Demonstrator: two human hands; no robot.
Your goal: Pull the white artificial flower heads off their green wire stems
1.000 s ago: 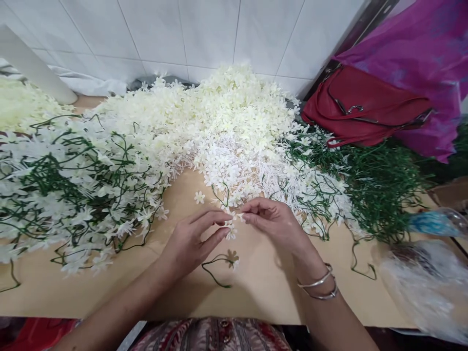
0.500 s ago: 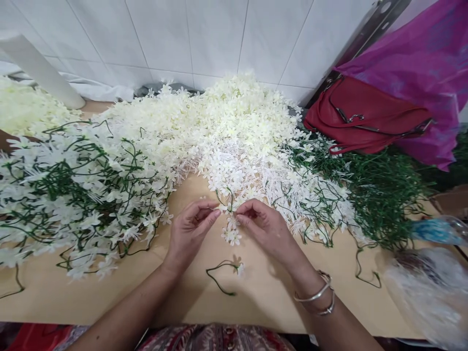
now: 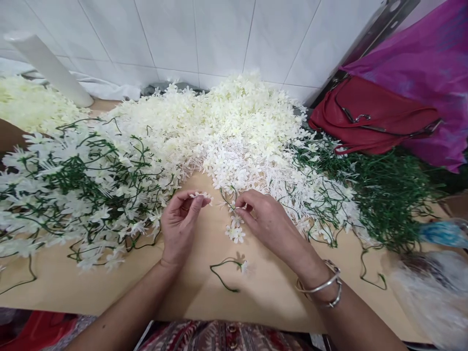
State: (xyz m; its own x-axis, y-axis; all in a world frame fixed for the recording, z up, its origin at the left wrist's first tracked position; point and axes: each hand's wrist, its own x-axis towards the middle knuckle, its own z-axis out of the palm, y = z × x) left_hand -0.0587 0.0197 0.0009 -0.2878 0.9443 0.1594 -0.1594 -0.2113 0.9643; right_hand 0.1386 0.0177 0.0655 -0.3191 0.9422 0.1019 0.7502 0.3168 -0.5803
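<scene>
Between thumb and fingers, my left hand (image 3: pixel 181 222) pinches a small white artificial flower (image 3: pixel 199 196). My right hand (image 3: pixel 265 214) is closed in a pinch on a green plastic stem (image 3: pixel 227 199), which slants up and left from the fingertips. The hands are a short distance apart. Just below my right fingertips, loose white blossoms (image 3: pixel 234 231) lie on the table. Nearer to me rests a single bent green stem (image 3: pixel 222 275) with one white flower at its tip.
White blossoms (image 3: pixel 241 112) are heaped along the tiled wall. Flowers on green stems (image 3: pixel 84 180) pile up at left, bare green stems (image 3: pixel 393 195) at right. Behind these sit a red handbag (image 3: pixel 373 114) and a purple bag (image 3: pixel 413 58). Clear plastic (image 3: pixel 435 292) lies at front right.
My left hand has drawn away to the left with the white flower, widening the gap between my hands. My right hand stays near the same spot, pinching the stem. The view has shifted slightly.
</scene>
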